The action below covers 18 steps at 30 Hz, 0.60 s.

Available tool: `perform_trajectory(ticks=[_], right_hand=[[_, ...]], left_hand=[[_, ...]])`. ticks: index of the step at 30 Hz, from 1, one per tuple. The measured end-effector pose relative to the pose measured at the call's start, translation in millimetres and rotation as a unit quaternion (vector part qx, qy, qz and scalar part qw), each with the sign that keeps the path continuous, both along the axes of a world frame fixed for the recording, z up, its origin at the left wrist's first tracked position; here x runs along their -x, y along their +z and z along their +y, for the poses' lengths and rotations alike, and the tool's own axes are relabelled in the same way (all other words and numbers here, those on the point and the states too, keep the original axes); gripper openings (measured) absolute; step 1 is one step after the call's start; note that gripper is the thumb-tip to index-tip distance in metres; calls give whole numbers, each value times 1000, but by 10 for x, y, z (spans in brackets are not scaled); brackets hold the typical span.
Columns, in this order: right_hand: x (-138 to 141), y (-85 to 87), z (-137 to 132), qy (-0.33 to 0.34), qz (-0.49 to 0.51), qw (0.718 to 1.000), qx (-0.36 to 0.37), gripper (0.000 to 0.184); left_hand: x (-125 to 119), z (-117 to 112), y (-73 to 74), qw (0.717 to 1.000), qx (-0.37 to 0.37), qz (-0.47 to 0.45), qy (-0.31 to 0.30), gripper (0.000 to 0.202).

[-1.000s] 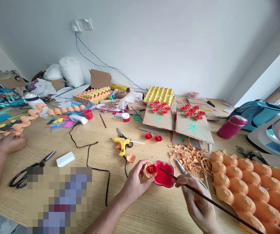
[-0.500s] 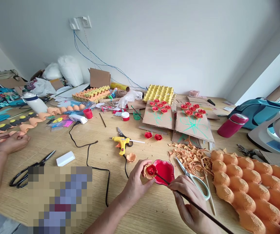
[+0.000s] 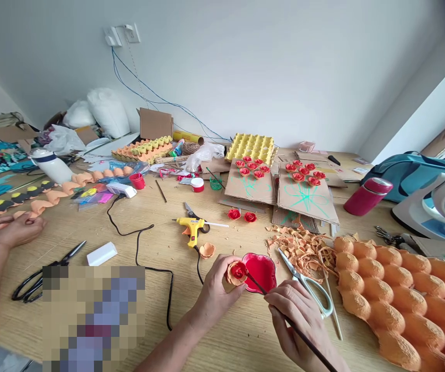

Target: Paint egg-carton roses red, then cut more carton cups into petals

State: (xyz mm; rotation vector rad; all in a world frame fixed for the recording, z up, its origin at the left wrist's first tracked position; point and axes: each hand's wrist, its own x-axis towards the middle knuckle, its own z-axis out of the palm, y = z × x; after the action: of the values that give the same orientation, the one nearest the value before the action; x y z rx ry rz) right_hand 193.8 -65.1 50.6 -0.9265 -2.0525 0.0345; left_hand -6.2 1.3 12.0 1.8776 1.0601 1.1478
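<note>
Between the fingers of my left hand (image 3: 219,285) is a small egg-carton flower (image 3: 237,272), red at its centre and bare orange on the outer petals. My right hand (image 3: 298,315) grips a thin dark paintbrush (image 3: 294,326); its tip meets the flower's red middle. Just behind both hands sits a wavy-rimmed dish (image 3: 263,271) of red paint. An unpainted orange flower (image 3: 207,251) lies left of it, near a yellow glue gun (image 3: 191,229). Two red flowers (image 3: 250,217) rest farther back on the table.
Light-handled scissors (image 3: 313,292), carton scraps (image 3: 303,248) and an orange egg tray (image 3: 396,299) lie to the right. Cardboard sheets (image 3: 305,201) carry several red flowers. A co-worker's hands (image 3: 17,232) and black scissors (image 3: 48,276) are at the left; a black cord (image 3: 172,289) crosses the table.
The view has shifted slightly. My left hand still holds the flower and the brush stays at its centre, its handle end swung a little to the left.
</note>
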Motion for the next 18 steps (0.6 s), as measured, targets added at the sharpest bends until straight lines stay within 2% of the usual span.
perform_trajectory(ticks=[5,11,18], right_hand=[[-17,3,4,-5,4,1000,-8,37],[-43,14,4,15,-34,999,-6,43],[-12,92,17,13,-41,999,-29,33]], left_hand=[[-6,-14,28,1000,23,-8,-17,34],[-12,-14,12,999,33,-11,-4,36],[-11,-1,-4,999,41,-21,-16,36]])
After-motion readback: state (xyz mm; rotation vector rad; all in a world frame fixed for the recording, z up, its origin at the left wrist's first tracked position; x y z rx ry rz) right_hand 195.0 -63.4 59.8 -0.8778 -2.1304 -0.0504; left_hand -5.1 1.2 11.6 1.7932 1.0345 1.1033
